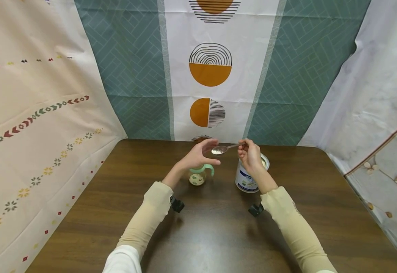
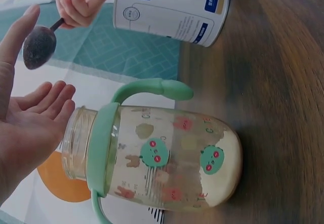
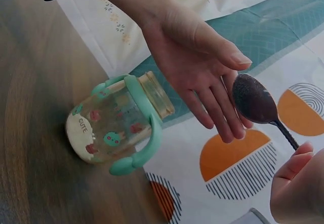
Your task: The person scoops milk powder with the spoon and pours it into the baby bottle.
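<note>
My right hand [image 1: 251, 156] pinches the handle of a metal spoon [image 1: 219, 150], held level above the table with something whitish in its bowl. Beside the bowl, my left hand [image 1: 201, 154] is spread with thumb and fingers apart, holding nothing. Below it stands a clear baby bottle [image 2: 167, 158] with green handles, an uncapped neck and printed cartoon figures. Pale powder [image 2: 225, 168] lies at the bottle's bottom. An open white and blue milk powder can [image 1: 245, 179] stands under my right hand, which partly hides its mouth.
The bottle and can stand on a dark wooden table [image 1: 198, 235], toward its far edge. A patterned curtain [image 1: 212, 94] hangs close behind the table. More cloth hangs at both sides, and each wrist carries a small black camera [image 1: 177, 204].
</note>
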Demonstrator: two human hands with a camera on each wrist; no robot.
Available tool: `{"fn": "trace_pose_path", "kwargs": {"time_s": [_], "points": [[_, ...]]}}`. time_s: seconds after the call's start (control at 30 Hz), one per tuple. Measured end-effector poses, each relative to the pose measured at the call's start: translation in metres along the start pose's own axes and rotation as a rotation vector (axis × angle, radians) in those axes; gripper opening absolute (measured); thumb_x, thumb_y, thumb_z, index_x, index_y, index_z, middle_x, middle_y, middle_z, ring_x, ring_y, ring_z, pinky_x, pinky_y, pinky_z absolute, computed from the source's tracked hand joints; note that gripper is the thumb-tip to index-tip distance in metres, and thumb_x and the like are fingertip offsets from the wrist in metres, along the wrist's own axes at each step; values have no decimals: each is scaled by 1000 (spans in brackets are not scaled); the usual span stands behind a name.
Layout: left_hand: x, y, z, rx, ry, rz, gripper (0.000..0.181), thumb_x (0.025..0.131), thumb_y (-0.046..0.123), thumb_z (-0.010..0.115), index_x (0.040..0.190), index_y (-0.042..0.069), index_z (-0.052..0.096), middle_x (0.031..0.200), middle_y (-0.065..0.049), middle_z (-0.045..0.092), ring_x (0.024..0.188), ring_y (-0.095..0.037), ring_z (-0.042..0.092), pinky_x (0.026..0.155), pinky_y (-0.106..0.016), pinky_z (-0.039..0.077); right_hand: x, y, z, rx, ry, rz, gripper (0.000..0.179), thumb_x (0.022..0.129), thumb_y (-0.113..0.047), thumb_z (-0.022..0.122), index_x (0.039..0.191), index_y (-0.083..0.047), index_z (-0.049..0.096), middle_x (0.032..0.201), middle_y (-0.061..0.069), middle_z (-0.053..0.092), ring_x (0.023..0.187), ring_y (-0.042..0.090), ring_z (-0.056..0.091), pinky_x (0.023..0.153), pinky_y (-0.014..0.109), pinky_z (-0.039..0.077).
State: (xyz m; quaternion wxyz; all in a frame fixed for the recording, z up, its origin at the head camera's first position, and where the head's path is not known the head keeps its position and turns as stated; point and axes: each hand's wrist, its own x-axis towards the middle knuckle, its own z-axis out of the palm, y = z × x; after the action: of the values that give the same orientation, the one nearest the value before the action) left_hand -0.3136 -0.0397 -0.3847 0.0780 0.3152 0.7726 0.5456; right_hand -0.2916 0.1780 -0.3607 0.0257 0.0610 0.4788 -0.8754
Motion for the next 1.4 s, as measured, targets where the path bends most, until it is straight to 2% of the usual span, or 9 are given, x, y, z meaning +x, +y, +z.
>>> {"fn": "trace_pose_path", "kwargs": {"time_s": [0.37, 0.6, 0.67, 0.9, 1.13, 1.27, 1.4], "points": [[-4, -9, -8, 10, 2, 21, 75, 81, 9, 78, 144, 5, 39, 147, -16, 44, 138, -26, 42, 117, -40, 33, 0, 11, 6, -3, -12, 5, 33, 104, -16, 33, 82, -7, 56, 65, -1, 50, 50, 7, 45, 46, 13, 34], [-7, -17, -14, 19, 42, -5, 74, 80, 8, 79, 143, 6, 41, 146, -13, 46, 136, -26, 44, 116, -39, 34, 1, 17, 9, 9, -11, 8, 35, 104, -14, 33, 81, -7, 57, 65, -1, 51, 50, 6, 46, 46, 12, 35], [-9, -15, -15, 16, 44, -12, 73, 80, 8, 78, 143, 4, 42, 145, -15, 47, 136, -28, 45, 116, -40, 34, 1, 19, 10, 11, -9, 12, 36, 104, -14, 33, 79, -7, 58, 64, -1, 51, 49, 6, 46, 45, 12, 35], [-24, 8, -20, 31, 46, -16, 65, 80, 6, 78, 136, -1, 47, 138, -19, 52, 131, -32, 49, 111, -42, 40, 0, 24, 15, -1, -21, 19, 39, 103, -11, 33, 75, -8, 61, 62, -1, 51, 48, 6, 46, 45, 12, 35], [-18, -28, -25, 25, 62, -18, 64, 79, 7, 79, 136, 3, 48, 137, -16, 53, 130, -30, 50, 113, -42, 39, -2, 28, 18, -27, -20, 23, 36, 104, -14, 34, 80, -7, 60, 64, -1, 52, 49, 6, 47, 46, 13, 36], [-21, -36, -29, 18, 42, -17, 64, 79, 8, 79, 135, 4, 49, 138, -17, 53, 131, -29, 49, 112, -42, 39, -3, 30, 18, -59, -45, 25, 32, 103, -14, 34, 85, -6, 59, 65, -1, 53, 51, 6, 48, 47, 13, 38], [-24, -37, -31, 31, 14, -16, 63, 78, 9, 79, 134, 4, 51, 139, -17, 52, 133, -29, 48, 114, -45, 36, -3, 32, 19, -85, -60, 23, 29, 104, -15, 34, 89, -3, 57, 66, -1, 54, 53, 7, 48, 49, 14, 39]]}}
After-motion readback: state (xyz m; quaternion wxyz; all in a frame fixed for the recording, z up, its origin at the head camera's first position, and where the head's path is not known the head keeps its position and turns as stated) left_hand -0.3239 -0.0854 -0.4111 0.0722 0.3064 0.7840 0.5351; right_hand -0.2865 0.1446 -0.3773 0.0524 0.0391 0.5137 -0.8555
